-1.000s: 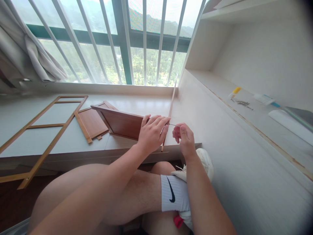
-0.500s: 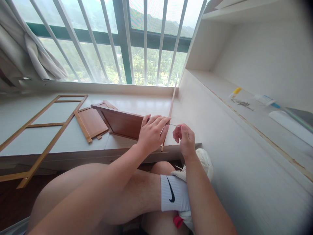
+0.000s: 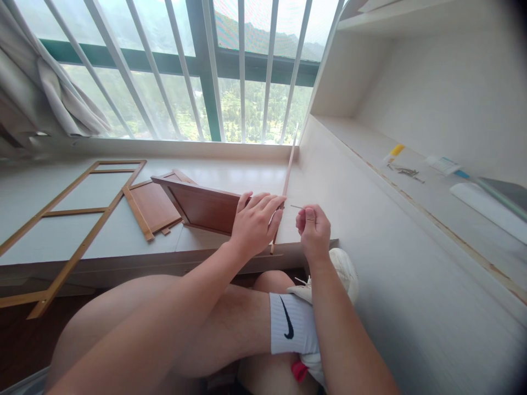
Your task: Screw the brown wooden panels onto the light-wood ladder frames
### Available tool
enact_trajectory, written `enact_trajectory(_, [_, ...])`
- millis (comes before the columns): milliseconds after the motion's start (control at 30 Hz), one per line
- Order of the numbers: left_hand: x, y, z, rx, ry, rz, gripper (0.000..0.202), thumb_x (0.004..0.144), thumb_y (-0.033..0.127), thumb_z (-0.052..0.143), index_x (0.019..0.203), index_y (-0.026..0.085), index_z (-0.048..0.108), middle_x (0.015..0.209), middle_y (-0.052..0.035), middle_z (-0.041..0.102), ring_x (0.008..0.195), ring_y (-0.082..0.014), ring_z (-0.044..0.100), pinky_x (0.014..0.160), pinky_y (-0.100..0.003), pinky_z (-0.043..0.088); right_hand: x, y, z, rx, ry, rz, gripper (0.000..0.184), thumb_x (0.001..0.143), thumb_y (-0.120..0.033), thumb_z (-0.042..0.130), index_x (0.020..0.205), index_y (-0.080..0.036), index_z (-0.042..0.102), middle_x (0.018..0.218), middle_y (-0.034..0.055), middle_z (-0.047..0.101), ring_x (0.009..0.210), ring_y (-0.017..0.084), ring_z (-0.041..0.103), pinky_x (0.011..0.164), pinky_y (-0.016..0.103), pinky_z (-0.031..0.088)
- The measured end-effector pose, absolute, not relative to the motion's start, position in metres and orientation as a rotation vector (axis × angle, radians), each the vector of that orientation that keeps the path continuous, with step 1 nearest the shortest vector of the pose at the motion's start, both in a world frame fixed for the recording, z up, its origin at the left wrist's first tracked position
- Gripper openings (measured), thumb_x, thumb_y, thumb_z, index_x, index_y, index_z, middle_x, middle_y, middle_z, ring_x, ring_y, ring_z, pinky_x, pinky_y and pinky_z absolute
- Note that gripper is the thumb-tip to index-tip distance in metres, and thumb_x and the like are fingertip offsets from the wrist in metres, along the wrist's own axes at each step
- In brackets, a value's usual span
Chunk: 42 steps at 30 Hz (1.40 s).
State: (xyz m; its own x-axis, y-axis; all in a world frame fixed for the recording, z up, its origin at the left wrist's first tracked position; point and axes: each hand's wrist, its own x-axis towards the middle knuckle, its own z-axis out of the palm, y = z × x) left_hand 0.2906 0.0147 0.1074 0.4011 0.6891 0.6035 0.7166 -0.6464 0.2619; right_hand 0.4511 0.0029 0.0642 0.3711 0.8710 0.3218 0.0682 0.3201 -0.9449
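My left hand (image 3: 256,220) grips the right end of a brown wooden panel (image 3: 206,208), fingers over its upper edge and thumb at the near side. The panel stands tilted on the white ledge. My right hand (image 3: 313,227) is closed around a thin metal rod (image 3: 296,207), perhaps a hex key, whose bare end points left at the panel's end. A small gap separates the rod's tip from the panel; the rest of it is hidden in my fingers. A slim wooden strip (image 3: 290,170) leans behind my left hand.
On the white ledge (image 3: 24,236) lie a ladder-like wooden frame (image 3: 78,210) and another brown panel (image 3: 154,204). The right-hand shelf holds several screws (image 3: 407,172), a yellow-capped tube (image 3: 396,152) and a white object (image 3: 489,208). Window bars (image 3: 242,71) stand behind.
My right hand has drawn slightly right, and the metal rod's tip has come away from the panel's end. My left hand keeps its grip on the panel.
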Motion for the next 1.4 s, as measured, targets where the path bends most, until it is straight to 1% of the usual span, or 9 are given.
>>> enact_trajectory(67, [0.2907, 0.0147, 0.1074, -2.597, -1.305, -1.085, 0.034, 0.1, 0.03, 0.035, 0.125, 0.028, 0.058, 0.127, -0.0003, 0.064, 0.125, -0.0193, 0.05, 0.113, -0.039, 0.019, 0.4509, 0.004, 0.061, -1.135, -1.111, 0.65, 0.033, 0.092, -0.052, 0.049, 0.085, -0.021, 0.058, 0.07, -0.0011, 0.056, 0.056, 0.01, 0.05, 0.053, 0.022, 0.043])
enact_trajectory(133, [0.2908, 0.0147, 0.1075, -2.596, -1.308, -1.082, 0.034, 0.1, 0.03, 0.035, 0.125, 0.028, 0.059, 0.127, -0.0005, 0.064, 0.125, -0.0195, 0.05, 0.113, -0.04, 0.019, 0.4498, 0.0046, 0.0588, -1.14, -1.146, 0.621, 0.033, 0.093, -0.052, 0.049, 0.086, -0.022, 0.059, 0.068, -0.0016, 0.055, 0.056, 0.011, 0.049, 0.055, 0.023, 0.044])
enact_trajectory(400, [0.2908, 0.0147, 0.1076, -2.596, -1.303, -1.081, 0.035, 0.1, 0.03, 0.035, 0.125, 0.028, 0.059, 0.128, -0.001, 0.064, 0.125, -0.02, 0.049, 0.113, -0.04, 0.019, 0.4495, 0.0028, 0.0616, -1.123, -1.222, 0.598, 0.034, 0.094, -0.052, 0.047, 0.088, -0.022, 0.061, 0.06, -0.0024, 0.05, 0.054, 0.013, 0.045, 0.05, 0.023, 0.037])
enact_trajectory(833, [0.2909, 0.0143, 0.1083, -2.595, -1.305, -1.076, 0.035, 0.1, 0.03, 0.034, 0.124, 0.027, 0.059, 0.127, -0.0016, 0.064, 0.125, -0.0196, 0.05, 0.113, -0.04, 0.018, 0.4547, 0.004, 0.0557, -1.092, -1.254, 0.638, 0.032, 0.094, -0.051, 0.049, 0.087, -0.022, 0.061, 0.06, -0.0022, 0.051, 0.055, 0.012, 0.044, 0.05, 0.023, 0.035])
enact_trajectory(967, [0.2908, 0.0145, 0.1079, -2.593, -1.303, -1.074, 0.034, 0.1, 0.03, 0.035, 0.124, 0.028, 0.059, 0.127, -0.0012, 0.064, 0.125, -0.0198, 0.05, 0.113, -0.04, 0.019, 0.4545, 0.0043, 0.0562, -1.071, -1.234, 0.68, 0.034, 0.092, -0.053, 0.05, 0.087, -0.022, 0.062, 0.058, -0.0025, 0.05, 0.054, 0.012, 0.043, 0.048, 0.022, 0.034])
enact_trajectory(1133, [0.2912, 0.0144, 0.1076, -2.591, -1.311, -1.087, 0.035, 0.1, 0.03, 0.034, 0.125, 0.027, 0.059, 0.127, -0.0015, 0.064, 0.125, -0.0199, 0.05, 0.113, -0.04, 0.019, 0.4506, 0.0035, 0.0587, -0.979, -1.171, 0.831, 0.038, 0.091, -0.056, 0.05, 0.083, -0.02, 0.061, 0.056, -0.0026, 0.05, 0.048, 0.01, 0.041, 0.042, 0.021, 0.029])
enact_trajectory(1267, [0.2914, 0.0147, 0.107, -2.588, -1.313, -1.087, 0.034, 0.1, 0.03, 0.035, 0.125, 0.028, 0.058, 0.127, -0.0009, 0.064, 0.125, -0.0198, 0.05, 0.113, -0.04, 0.019, 0.447, 0.0023, 0.0607, -0.961, -1.097, 0.922, 0.042, 0.089, -0.059, 0.051, 0.077, -0.02, 0.058, 0.057, -0.0014, 0.051, 0.048, 0.011, 0.045, 0.04, 0.021, 0.031])
enact_trajectory(1400, [0.2915, 0.0149, 0.1066, -2.585, -1.308, -1.091, 0.034, 0.1, 0.03, 0.035, 0.125, 0.028, 0.058, 0.127, -0.0009, 0.064, 0.125, -0.0198, 0.05, 0.113, -0.04, 0.018, 0.4451, 0.0029, 0.0616, -0.962, -1.046, 0.945, 0.043, 0.089, -0.059, 0.052, 0.074, -0.019, 0.055, 0.057, -0.0017, 0.05, 0.047, 0.009, 0.044, 0.038, 0.02, 0.03])
